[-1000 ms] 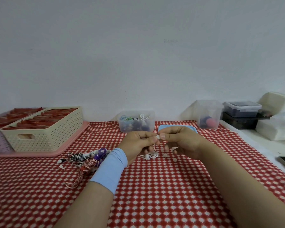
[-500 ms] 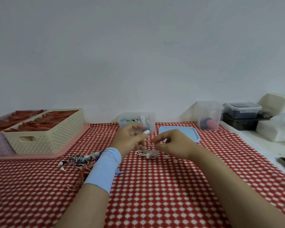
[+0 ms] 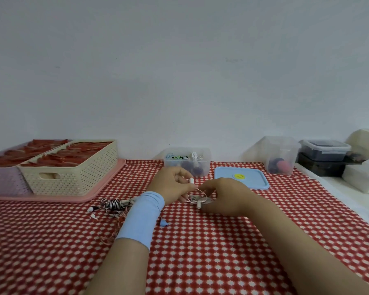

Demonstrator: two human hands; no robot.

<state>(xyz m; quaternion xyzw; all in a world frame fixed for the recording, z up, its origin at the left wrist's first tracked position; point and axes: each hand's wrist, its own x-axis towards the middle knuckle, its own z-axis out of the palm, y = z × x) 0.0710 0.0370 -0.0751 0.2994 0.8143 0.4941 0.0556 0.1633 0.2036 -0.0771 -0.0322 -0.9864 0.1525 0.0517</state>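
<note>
Head view, left hand (image 3: 172, 186): thumb and forefinger pinch a white earbud (image 3: 191, 180), lifted off the table (image 3: 200, 256); blue band (image 3: 141, 218) on the wrist.
Right hand (image 3: 226, 198): palm down, fingers curled over the coiled cable (image 3: 197, 199), holding it at mid-table.
Far edge: clear box (image 3: 186, 165), blue lid (image 3: 243, 179).
Left side: tangled cords (image 3: 113, 205).

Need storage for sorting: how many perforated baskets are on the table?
2. The cream basket sits on the pink tray at left; the lilac basket is beside it, cut by the frame edge. Others may be out of view.
</note>
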